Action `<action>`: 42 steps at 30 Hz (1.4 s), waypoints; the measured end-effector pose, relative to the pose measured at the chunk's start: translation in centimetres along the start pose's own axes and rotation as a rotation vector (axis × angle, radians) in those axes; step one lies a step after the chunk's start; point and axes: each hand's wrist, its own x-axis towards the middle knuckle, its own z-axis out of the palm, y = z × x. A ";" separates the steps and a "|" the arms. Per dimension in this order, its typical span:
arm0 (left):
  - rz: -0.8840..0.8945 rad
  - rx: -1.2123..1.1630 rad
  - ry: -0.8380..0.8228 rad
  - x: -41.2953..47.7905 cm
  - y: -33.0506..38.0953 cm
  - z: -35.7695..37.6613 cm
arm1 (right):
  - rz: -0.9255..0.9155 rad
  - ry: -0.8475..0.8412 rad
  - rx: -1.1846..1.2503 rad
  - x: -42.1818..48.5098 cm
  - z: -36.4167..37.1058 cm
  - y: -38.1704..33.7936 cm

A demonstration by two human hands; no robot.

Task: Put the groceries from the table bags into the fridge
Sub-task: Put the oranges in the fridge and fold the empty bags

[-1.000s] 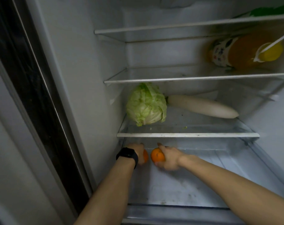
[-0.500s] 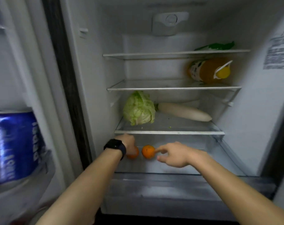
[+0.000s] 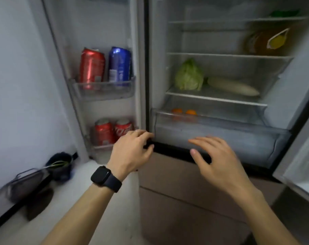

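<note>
Dim, cool light; heavy motion blur

A pale wall (image 3: 21,76) meets a pale floor (image 3: 67,191) in dim light.

A dark blue container (image 3: 59,165) stands just beside a blurred grey tray (image 3: 24,181) on the pale surface (image 3: 90,174).

left wrist: black smartwatch (image 3: 104,175), rounded-square dark face, black band | left hand (image 3: 130,149): thin pale ring (image 3: 135,131) on one finger | right hand (image 3: 219,156): bare | forearms: bare
</note>
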 end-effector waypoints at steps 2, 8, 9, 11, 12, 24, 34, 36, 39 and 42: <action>-0.102 -0.003 -0.057 -5.3 -1.9 0.0 | -0.012 -0.072 0.039 -2.5 1.6 -3.2; -0.381 0.045 -0.156 -19.2 -8.7 -2.6 | -0.116 -0.282 0.152 -6.7 8.4 -13.4; -0.426 0.062 -0.158 -21.4 -9.9 -3.5 | -0.144 -0.313 0.170 -7.2 9.6 -15.3; -0.509 0.096 -0.155 -25.7 -12.5 -5.3 | -0.196 -0.383 0.213 -8.2 11.9 -19.4; -0.550 0.108 -0.152 -27.9 -13.8 -6.4 | -0.224 -0.415 0.238 -8.7 13.0 -21.6; -1.000 0.208 -0.061 -54.9 -30.9 -21.1 | -0.523 -0.616 0.409 -15.5 23.4 -52.2; -1.141 0.167 -0.093 -67.8 -44.3 -26.9 | -0.640 -0.712 0.464 -19.4 31.6 -70.5; -1.151 0.149 -0.094 -68.9 -46.6 -27.3 | -0.651 -0.736 0.458 -19.3 33.2 -72.7; -1.148 0.137 -0.109 -69.7 -50.2 -27.5 | -0.666 -0.781 0.436 -18.7 35.9 -75.7; -1.150 0.135 -0.118 -69.7 -54.3 -27.4 | -0.675 -0.825 0.403 -17.4 39.1 -78.7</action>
